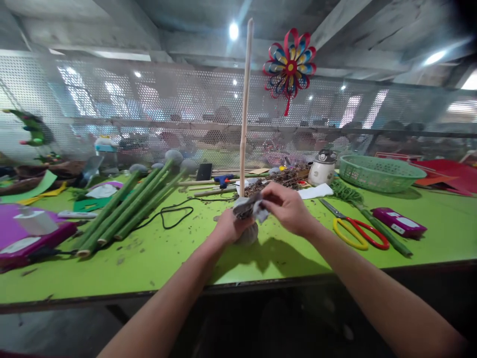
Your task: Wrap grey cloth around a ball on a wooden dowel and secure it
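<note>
A pale wooden stick (245,99) stands upright at the middle of the table, its foot near a greyish rounded lump (249,234). My left hand (230,227) is closed beside that lump, holding a dark, flat piece that looks like bark (244,209). With its fingers pinched, my right hand (285,206) grips a crumpled grey-white scrap (261,212) against the dark piece. Exactly what the scrap is made of I cannot tell. The fingers partly hide the lump and the stick's lower end.
Green-wrapped sticks (126,214) with grey ends lie at left near a black cord (173,219). Scissors (354,228), a purple box (399,222) and a green basket (380,174) are at right. Behind are a blue glue gun (223,180) and dry twigs (283,179).
</note>
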Action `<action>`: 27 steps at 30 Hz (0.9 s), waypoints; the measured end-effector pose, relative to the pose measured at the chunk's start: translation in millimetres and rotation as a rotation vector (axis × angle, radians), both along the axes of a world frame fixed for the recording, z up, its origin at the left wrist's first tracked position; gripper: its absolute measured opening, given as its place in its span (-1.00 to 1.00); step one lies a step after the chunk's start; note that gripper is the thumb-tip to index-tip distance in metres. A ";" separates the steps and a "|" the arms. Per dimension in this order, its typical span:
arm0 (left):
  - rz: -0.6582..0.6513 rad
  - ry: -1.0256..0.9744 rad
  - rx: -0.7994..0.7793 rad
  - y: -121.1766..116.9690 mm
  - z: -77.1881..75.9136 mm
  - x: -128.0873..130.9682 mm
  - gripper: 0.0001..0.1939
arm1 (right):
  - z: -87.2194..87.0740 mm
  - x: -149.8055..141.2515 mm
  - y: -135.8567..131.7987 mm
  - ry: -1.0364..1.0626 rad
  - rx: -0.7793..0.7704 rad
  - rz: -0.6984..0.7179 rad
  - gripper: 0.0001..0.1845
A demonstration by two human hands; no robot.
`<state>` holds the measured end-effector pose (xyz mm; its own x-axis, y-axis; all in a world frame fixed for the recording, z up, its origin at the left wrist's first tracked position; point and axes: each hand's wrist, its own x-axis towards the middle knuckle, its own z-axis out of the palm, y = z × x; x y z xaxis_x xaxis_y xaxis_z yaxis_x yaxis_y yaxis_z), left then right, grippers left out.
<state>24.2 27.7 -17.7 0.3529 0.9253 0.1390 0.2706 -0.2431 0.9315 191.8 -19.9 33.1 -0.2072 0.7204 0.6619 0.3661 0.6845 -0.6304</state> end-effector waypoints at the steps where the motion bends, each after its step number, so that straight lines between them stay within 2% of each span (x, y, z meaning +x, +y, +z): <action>1: 0.041 0.033 -0.005 -2.2 1.9 0.6 -0.81 | -2.8 6.2 8.2 0.070 -0.073 -0.026 -0.92; 4: 0.128 0.103 -0.037 -8.3 7.0 2.3 -0.81 | -20.1 19.7 31.2 0.159 -0.443 -0.075 -0.97; 6: 0.146 0.108 -0.050 -11.2 8.9 2.8 -0.79 | -33.2 24.5 40.5 0.141 -0.576 -0.060 -0.95; 7: 0.148 0.104 -0.052 -12.0 9.3 2.8 -0.79 | -37.8 26.0 42.7 0.133 -0.592 -0.053 -0.97; 9: 0.137 0.092 -0.046 -12.3 9.5 2.5 -0.79 | -40.5 28.2 42.3 0.145 -0.536 -0.094 -0.94; 12: 0.118 0.104 -0.024 -10.5 9.1 2.0 -0.81 | -28.5 28.9 32.3 0.225 -0.335 -0.215 -0.87; 14: 0.114 0.141 -0.001 -9.1 8.7 1.7 -0.82 | -15.6 26.0 22.4 0.220 -0.165 -0.198 -0.86; 16: 0.111 0.166 0.018 -8.1 8.0 1.2 -0.82 | -6.2 20.4 13.8 0.097 -0.046 -0.114 -0.84; 18: 0.097 0.161 0.035 -7.8 7.2 0.0 -0.81 | -4.9 14.2 9.8 -0.073 -0.070 -0.022 -0.76; 20: 0.093 0.145 0.051 -7.8 6.8 -1.9 -0.76 | -12.0 10.1 11.4 -0.183 -0.211 0.044 -0.64; 22: 0.102 0.137 0.079 -7.7 7.1 -4.0 -0.73 | -23.1 9.9 16.0 -0.192 -0.354 0.083 -0.58; 24: 0.114 0.146 0.094 -7.6 8.1 -5.5 -0.74 | -31.7 13.3 19.9 -0.155 -0.428 0.076 -0.68; 27: 0.121 0.182 0.087 -7.6 10.2 -5.5 -0.76 | -32.2 21.3 20.1 -0.056 -0.428 0.029 -0.88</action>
<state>18.6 20.1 -7.5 0.2666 0.9497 0.1641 0.4640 -0.2757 0.8418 213.1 0.2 0.9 -0.2584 0.9209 0.2918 0.3920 0.3761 -0.8396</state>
